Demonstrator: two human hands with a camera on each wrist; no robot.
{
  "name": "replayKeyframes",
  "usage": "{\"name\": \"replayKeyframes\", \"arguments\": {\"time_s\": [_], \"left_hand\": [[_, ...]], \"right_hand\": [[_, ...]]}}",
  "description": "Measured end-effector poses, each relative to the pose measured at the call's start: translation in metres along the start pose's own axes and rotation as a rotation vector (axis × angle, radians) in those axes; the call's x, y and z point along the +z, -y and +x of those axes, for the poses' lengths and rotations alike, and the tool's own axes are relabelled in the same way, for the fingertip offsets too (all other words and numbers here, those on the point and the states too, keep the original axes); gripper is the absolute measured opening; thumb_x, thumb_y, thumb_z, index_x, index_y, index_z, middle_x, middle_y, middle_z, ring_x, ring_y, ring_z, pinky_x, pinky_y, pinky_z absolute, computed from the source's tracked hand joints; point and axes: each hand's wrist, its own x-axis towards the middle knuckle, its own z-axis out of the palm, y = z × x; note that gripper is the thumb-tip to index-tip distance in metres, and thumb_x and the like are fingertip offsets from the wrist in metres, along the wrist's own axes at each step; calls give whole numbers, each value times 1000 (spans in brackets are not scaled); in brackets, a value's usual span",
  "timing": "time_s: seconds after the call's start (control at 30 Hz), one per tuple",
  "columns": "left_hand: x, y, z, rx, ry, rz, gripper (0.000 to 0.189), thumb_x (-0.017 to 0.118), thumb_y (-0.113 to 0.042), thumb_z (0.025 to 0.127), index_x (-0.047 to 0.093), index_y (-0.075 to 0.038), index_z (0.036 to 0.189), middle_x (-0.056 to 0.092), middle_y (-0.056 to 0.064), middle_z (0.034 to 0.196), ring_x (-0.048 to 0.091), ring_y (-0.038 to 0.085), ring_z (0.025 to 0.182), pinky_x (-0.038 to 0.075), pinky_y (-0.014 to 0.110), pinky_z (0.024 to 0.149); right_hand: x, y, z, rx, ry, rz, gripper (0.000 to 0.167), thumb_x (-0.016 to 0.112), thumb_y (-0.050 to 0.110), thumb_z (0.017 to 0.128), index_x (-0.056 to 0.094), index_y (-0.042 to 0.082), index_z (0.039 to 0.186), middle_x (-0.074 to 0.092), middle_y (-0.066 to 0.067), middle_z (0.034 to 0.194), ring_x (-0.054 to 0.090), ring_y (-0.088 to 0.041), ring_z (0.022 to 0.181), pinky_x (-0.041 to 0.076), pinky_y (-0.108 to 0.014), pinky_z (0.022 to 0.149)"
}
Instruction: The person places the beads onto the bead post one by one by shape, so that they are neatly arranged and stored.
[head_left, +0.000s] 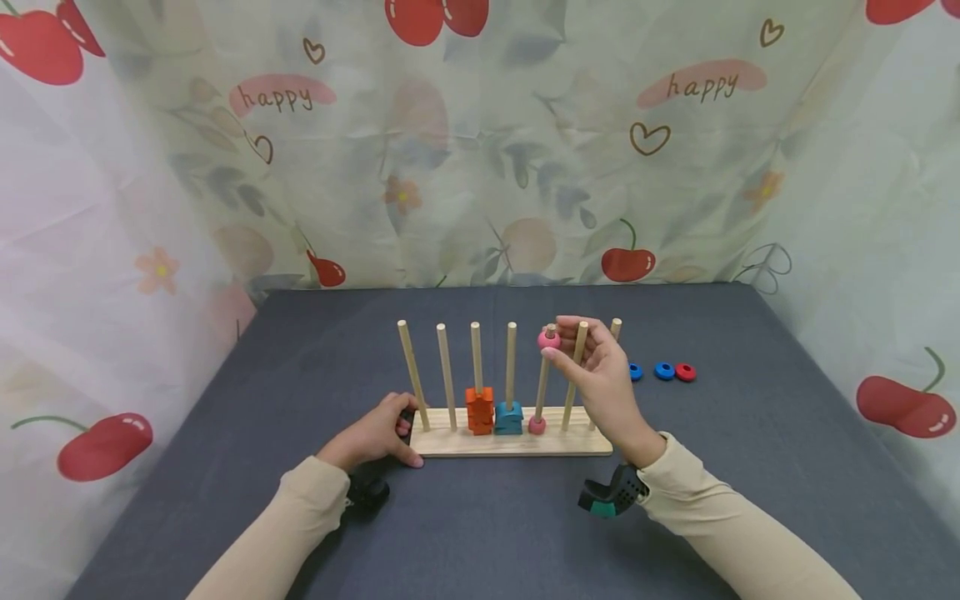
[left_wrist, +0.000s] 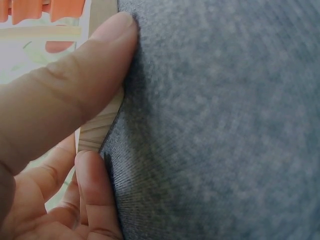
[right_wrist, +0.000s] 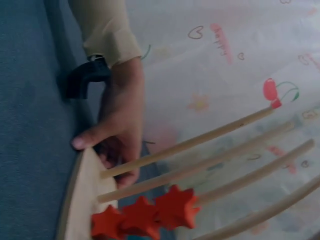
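A wooden peg board point(head_left: 480, 446) with several upright pegs stands on the grey cloth. My left hand point(head_left: 375, 433) grips its left end, thumb along the front edge and fingers at the end, as the left wrist view shows close up. With thumb and fingertips, my right hand point(head_left: 606, 383) pinches a pink bead point(head_left: 549, 339) at the top of the fifth peg, whose tip shows through it. Another pink bead point(head_left: 537, 426) sits at that peg's foot. Orange star pieces point(right_wrist: 142, 217) are stacked on the third peg, and blue pieces point(head_left: 508, 418) on the fourth.
Behind my right hand, blue rings point(head_left: 663, 372) and a red ring point(head_left: 686, 372) lie on the grey cloth point(head_left: 480, 533). The bare pegs on the left point(head_left: 412, 375) rise beside my left hand. A printed curtain point(head_left: 480, 167) encloses the table at the back and sides.
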Motion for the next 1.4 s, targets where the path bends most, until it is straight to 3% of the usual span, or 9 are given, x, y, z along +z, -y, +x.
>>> {"name": "replayKeyframes", "arguments": {"time_s": [0.17,0.43,0.73,0.93,1.4], "left_hand": [[0,1,0,-9,-4,5,72,92,-4,58,53,-4,119,43,11,113,46,21,94,42,30,80],[1,2,1,-9,-9,-1,73,92,-3,57,54,-4,119,43,10,113,46,21,94,41,30,81],[1,2,1,4,-7,-2,73,92,-2,58,53,-3,119,43,12,113,46,22,94,41,31,80],[1,3,1,14,-5,-2,73,92,-2,58,52,-2,119,42,13,113,46,21,93,42,31,80],[0,2,0,29,6,10,73,92,-4,59,50,-1,120,42,14,116,48,22,95,43,31,81]], "right_hand": [[1,-19,-9,40,21,-4,33,67,10,91,54,-2,119,65,6,107,64,-8,97,51,-20,85],[0,-52,-28,109,67,-72,31,68,11,90,56,-1,116,65,-15,113,63,-6,97,50,-18,86],[0,-79,-41,261,103,-130,30,70,12,89,57,2,114,65,-17,116,60,-19,105,47,-19,87],[1,-86,-44,333,134,-136,31,70,6,87,55,-2,114,64,-20,118,62,-20,103,49,-18,83],[4,-83,-45,353,109,-188,34,73,6,84,56,-2,113,64,-19,113,62,-27,103,48,-19,80]]}}
